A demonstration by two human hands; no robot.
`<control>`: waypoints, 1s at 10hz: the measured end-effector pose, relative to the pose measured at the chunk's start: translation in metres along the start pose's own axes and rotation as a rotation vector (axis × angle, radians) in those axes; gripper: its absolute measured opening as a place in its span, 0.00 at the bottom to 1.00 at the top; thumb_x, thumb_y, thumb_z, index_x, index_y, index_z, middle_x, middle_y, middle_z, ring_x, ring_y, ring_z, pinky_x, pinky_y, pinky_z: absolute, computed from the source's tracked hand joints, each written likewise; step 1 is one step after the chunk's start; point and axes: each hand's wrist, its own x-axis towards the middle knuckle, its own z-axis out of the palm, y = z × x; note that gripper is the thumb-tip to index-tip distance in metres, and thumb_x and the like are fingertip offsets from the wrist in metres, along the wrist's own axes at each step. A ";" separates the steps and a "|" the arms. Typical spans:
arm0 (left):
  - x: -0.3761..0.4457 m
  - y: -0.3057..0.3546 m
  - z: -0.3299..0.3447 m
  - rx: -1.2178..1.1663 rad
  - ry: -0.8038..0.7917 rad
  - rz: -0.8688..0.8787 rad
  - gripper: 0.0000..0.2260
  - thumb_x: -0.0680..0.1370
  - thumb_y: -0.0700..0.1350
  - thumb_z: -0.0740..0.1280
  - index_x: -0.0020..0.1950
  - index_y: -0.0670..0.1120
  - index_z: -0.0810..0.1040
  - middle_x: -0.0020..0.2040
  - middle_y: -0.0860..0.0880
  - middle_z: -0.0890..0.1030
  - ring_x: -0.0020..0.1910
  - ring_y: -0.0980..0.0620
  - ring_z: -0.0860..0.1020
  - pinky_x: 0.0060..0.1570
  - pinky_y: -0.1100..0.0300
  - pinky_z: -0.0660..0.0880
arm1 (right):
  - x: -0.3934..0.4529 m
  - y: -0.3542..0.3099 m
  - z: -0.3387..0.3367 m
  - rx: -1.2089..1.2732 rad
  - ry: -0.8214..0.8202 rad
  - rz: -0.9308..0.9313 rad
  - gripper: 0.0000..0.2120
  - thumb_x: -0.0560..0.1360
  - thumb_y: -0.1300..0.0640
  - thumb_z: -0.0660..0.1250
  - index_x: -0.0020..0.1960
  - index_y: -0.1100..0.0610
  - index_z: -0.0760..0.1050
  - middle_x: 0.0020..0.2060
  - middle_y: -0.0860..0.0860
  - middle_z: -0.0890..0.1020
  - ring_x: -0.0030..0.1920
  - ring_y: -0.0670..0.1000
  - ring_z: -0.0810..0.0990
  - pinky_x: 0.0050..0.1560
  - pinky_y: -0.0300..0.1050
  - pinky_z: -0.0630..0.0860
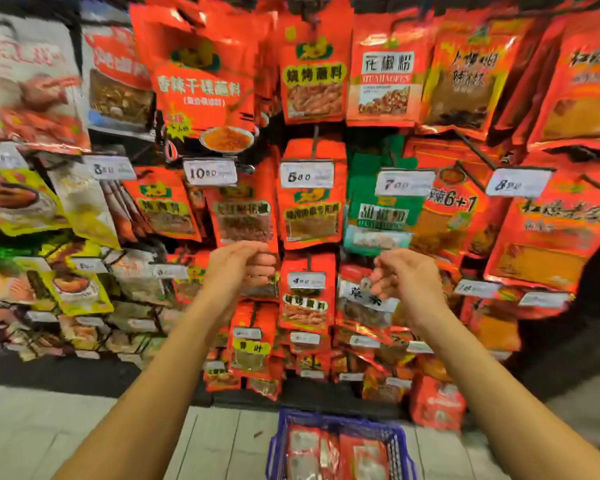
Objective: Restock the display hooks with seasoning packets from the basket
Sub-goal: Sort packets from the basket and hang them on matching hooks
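Red seasoning packets hang on hooks across the display wall. My left hand (246, 268) is raised at the centre, its fingers curled, and its thumb and forefinger pinch the lower edge of a red packet (243, 216) hanging under the 10.50 tag. To the right, my right hand (404, 277) has its fingers curled at the top edge of a white-labelled packet (362, 303) on a lower hook; the blur hides the exact grip. Below on the floor stands the blue basket (400, 441) with several red packets (329, 452) lying in it.
White price tags (307, 174) stick out on the hook ends between the rows. Yellow and white packets (18, 202) fill the left side, and a green packet (381, 209) hangs right of centre. Pale floor tiles (49, 427) lie beside the basket.
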 end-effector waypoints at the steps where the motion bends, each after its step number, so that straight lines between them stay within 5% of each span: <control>1: -0.022 -0.063 0.032 0.039 0.003 -0.181 0.09 0.82 0.41 0.63 0.47 0.45 0.81 0.36 0.48 0.84 0.32 0.53 0.81 0.33 0.61 0.77 | -0.009 0.065 -0.045 -0.045 0.019 0.159 0.14 0.81 0.66 0.62 0.37 0.60 0.74 0.21 0.51 0.78 0.18 0.48 0.73 0.20 0.36 0.68; 3: -0.055 -0.202 0.074 0.155 -0.062 -0.546 0.06 0.80 0.42 0.63 0.53 0.44 0.79 0.37 0.47 0.80 0.31 0.52 0.77 0.33 0.61 0.73 | -0.042 0.204 -0.115 -0.164 0.082 0.489 0.15 0.81 0.64 0.62 0.36 0.59 0.77 0.21 0.50 0.77 0.19 0.47 0.73 0.20 0.35 0.68; 4: -0.070 -0.272 0.084 0.190 -0.046 -0.689 0.05 0.80 0.42 0.64 0.54 0.44 0.78 0.45 0.42 0.79 0.36 0.49 0.76 0.29 0.62 0.74 | -0.061 0.278 -0.137 -0.251 0.141 0.619 0.15 0.80 0.63 0.62 0.35 0.58 0.76 0.25 0.53 0.78 0.24 0.51 0.74 0.27 0.41 0.73; 5: -0.076 -0.349 0.082 0.210 -0.017 -0.822 0.07 0.79 0.38 0.64 0.44 0.44 0.80 0.40 0.42 0.78 0.30 0.51 0.76 0.27 0.64 0.72 | -0.077 0.358 -0.151 -0.285 0.178 0.764 0.11 0.79 0.62 0.64 0.39 0.60 0.78 0.35 0.63 0.79 0.32 0.56 0.77 0.33 0.48 0.76; 6: -0.075 -0.430 0.076 0.211 0.032 -0.936 0.03 0.79 0.38 0.66 0.47 0.43 0.80 0.36 0.45 0.81 0.26 0.53 0.79 0.27 0.63 0.75 | -0.091 0.445 -0.158 -0.312 0.213 0.874 0.08 0.80 0.62 0.65 0.49 0.65 0.80 0.41 0.66 0.81 0.38 0.58 0.79 0.41 0.59 0.80; 7: -0.074 -0.521 0.068 0.228 0.054 -1.036 0.03 0.79 0.38 0.66 0.49 0.43 0.79 0.38 0.44 0.81 0.33 0.48 0.80 0.36 0.57 0.75 | -0.103 0.536 -0.159 -0.337 0.177 0.965 0.11 0.82 0.61 0.63 0.41 0.58 0.78 0.31 0.56 0.79 0.31 0.55 0.77 0.31 0.44 0.73; 8: -0.075 -0.615 0.058 0.376 -0.055 -1.116 0.04 0.79 0.41 0.65 0.47 0.45 0.78 0.41 0.44 0.81 0.36 0.48 0.80 0.39 0.59 0.75 | -0.115 0.630 -0.161 -0.513 0.058 1.004 0.11 0.80 0.56 0.65 0.40 0.55 0.78 0.33 0.56 0.82 0.31 0.58 0.81 0.32 0.44 0.75; 9: -0.073 -0.700 0.040 0.566 -0.199 -1.151 0.08 0.80 0.40 0.64 0.41 0.45 0.75 0.39 0.46 0.79 0.36 0.49 0.77 0.42 0.56 0.74 | -0.124 0.716 -0.165 -0.771 -0.222 0.946 0.12 0.81 0.57 0.61 0.47 0.62 0.80 0.42 0.60 0.83 0.46 0.64 0.83 0.46 0.55 0.80; 10: -0.069 -0.757 0.023 0.790 -0.371 -1.069 0.12 0.82 0.43 0.64 0.38 0.50 0.74 0.41 0.50 0.79 0.41 0.50 0.79 0.46 0.56 0.78 | -0.127 0.782 -0.164 -1.071 -0.464 0.818 0.13 0.81 0.58 0.57 0.41 0.58 0.76 0.36 0.52 0.77 0.47 0.62 0.80 0.41 0.47 0.68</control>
